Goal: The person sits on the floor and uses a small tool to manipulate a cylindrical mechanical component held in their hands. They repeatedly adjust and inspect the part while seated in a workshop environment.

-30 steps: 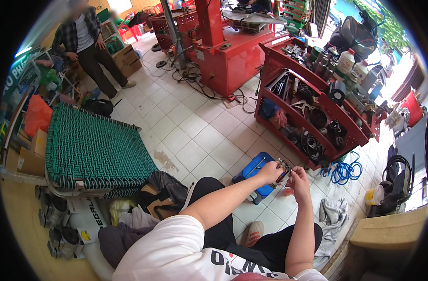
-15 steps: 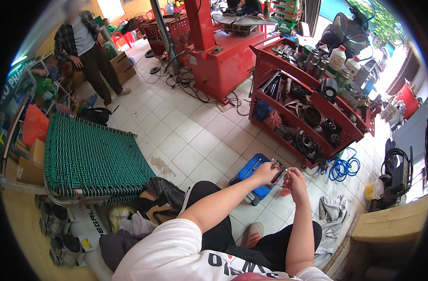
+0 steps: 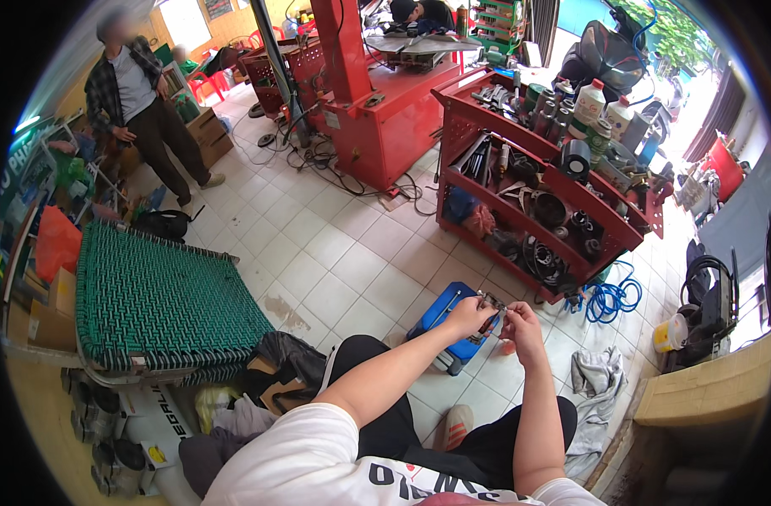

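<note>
My left hand (image 3: 470,320) is closed around a small metal part (image 3: 492,299), whose grey, irregular end sticks out past the fingers. The part's exact kind is too small to make out. My right hand (image 3: 524,330) meets it from the right, thumb and fingers pinched together at its side. Whatever sits in that pinch is hidden. Below my hands, a blue case or low box (image 3: 437,309) rests on the tiled floor with a thin metal rod (image 3: 450,309) on top. A small reddish object (image 3: 508,347) lies on the tiles below my right hand.
Ahead to the right stands a red tool cart (image 3: 520,221) full of tools and bottles. A blue coiled hose (image 3: 611,297) and a grey cloth (image 3: 597,379) lie at right. A green woven lounger (image 3: 166,295) is at left. A person (image 3: 141,93) stands far left.
My right hand has come slightly closer to the left hand and the metal part. The room has shifted a little leftward in view. My left hand keeps its hold.
</note>
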The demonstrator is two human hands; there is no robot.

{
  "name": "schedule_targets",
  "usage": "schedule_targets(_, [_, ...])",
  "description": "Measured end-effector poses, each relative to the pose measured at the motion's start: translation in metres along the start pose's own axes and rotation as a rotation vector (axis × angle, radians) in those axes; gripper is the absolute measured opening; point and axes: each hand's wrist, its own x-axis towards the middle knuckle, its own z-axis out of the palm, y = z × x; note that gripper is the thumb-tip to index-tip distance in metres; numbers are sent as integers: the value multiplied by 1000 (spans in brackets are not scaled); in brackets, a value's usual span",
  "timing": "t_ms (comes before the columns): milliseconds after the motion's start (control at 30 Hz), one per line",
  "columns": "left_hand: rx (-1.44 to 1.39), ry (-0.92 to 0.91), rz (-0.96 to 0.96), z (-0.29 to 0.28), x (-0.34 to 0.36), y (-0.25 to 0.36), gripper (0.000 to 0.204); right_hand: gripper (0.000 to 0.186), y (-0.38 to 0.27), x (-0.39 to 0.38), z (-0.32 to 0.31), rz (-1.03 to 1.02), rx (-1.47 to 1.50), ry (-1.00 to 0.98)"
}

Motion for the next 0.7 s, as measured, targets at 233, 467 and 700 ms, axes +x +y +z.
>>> schedule_targets(233, [22,20,12,2,-4,6,20,22,-8,-4,-1,115,-13,48])
schedule_targets(467, [77,39,18,4,-2,5,22,26,8,6,-7,12,-99,-2])
schedule_targets(700, [99,52,16,3,-5,10,23,23,-6,-4,3,53,-81,-6])
